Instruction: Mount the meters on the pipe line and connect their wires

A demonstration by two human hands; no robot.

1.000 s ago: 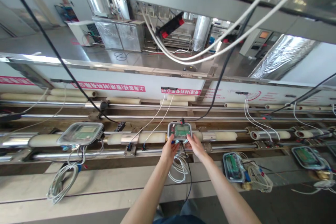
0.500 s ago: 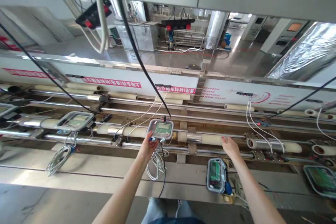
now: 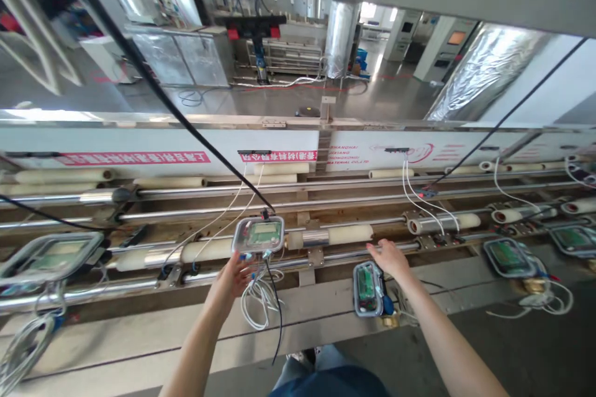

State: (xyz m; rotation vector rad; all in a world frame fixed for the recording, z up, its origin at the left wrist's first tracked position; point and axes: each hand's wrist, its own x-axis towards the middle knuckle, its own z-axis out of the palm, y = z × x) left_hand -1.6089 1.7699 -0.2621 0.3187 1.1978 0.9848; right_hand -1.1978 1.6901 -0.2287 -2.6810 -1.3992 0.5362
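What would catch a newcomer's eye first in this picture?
Probably the clear-covered box with a green circuit board, just left of centre, with the left hand at its near edge. Next, the thick black cable slanting down from the upper left, and the shiny foil-wrapped cylinder at the upper right.

Here's the meter box [image 3: 257, 234], clear lid on and facing up, pale screen and green board showing through. Just off the meter box's right side lies the cream roller [image 3: 347, 234], level, banded in shiny metal. Nearer than the meter box, and right of it, sits a second box [image 3: 366, 288], clear-lidded, green inside, set lengthwise.
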